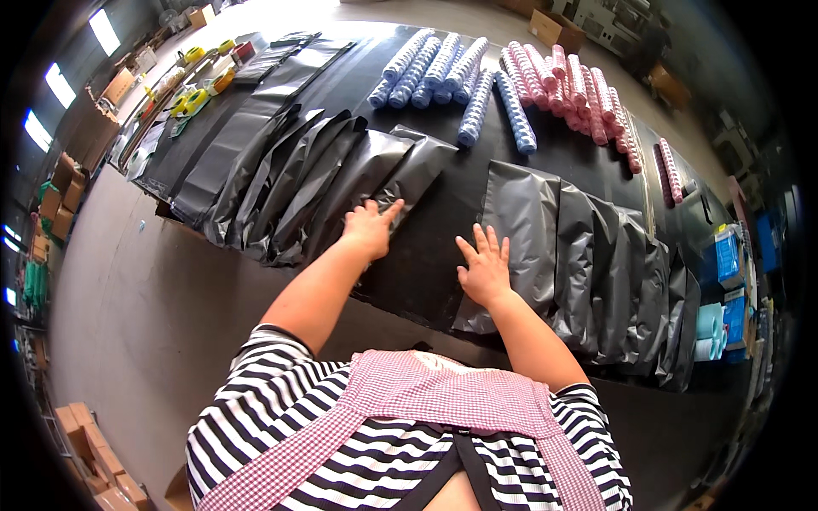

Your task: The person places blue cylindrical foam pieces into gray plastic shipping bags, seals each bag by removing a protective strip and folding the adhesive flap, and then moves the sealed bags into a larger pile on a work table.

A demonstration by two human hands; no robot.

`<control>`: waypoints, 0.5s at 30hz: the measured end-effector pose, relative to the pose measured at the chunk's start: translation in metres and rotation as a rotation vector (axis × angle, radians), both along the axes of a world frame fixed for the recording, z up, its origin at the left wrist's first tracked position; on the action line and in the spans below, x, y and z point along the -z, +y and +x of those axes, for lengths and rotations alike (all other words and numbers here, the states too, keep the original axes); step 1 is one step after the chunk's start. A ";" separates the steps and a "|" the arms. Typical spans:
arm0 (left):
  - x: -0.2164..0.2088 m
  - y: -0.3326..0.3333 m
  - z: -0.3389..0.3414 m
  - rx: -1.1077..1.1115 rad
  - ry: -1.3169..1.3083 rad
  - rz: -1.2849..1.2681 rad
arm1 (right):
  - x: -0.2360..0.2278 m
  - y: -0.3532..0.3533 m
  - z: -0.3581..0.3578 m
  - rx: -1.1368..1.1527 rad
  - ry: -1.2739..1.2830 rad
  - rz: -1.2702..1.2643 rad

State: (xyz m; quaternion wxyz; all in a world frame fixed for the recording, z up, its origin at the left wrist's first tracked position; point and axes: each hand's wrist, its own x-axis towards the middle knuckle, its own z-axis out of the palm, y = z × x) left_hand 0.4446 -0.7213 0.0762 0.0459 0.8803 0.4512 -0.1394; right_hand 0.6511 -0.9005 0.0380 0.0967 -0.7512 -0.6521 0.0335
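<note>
Nearest, by the desk's (413,285) front edge, the right hand (486,274) spreads its fingers, ungripping, over the left margin of a gray plastic bag (527,204); contact is unclear. Slightly farther, the left hand's (369,232) fingers lie splayed and loose on overlapping dark bags (423,163), which extend beyond the fingertips. Blue-patterned rolls (475,111) and pink-patterned rolls (592,106) lie toward the far edge.

All on the black flat bench (417,272), clock at its middle. Flat dark-grey plastic bags (366,166): one overlapping row at 9–11, another at 4. Blue-and-white cylindrical rolls (417,75) at 12; pink-and-white cylindrical rolls (594,106) at 1–2, one apart toward 3. Yellow ring-shaped tape rolls (194,54) at 10, outside the left row.
</note>
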 end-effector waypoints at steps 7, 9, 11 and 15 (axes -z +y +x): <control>-0.004 -0.068 0.084 0.078 -0.313 -0.316 | 0.026 0.003 0.024 0.238 0.356 0.383; -0.002 -0.084 0.109 0.188 -0.331 -0.416 | 0.019 0.006 0.021 0.214 0.575 0.352; -0.012 -0.082 0.098 0.143 -0.522 -0.571 | 0.032 0.002 0.042 0.284 0.742 0.316; -0.007 -0.006 0.015 0.089 -0.838 0.125 | 0.015 0.002 0.028 0.315 0.533 0.222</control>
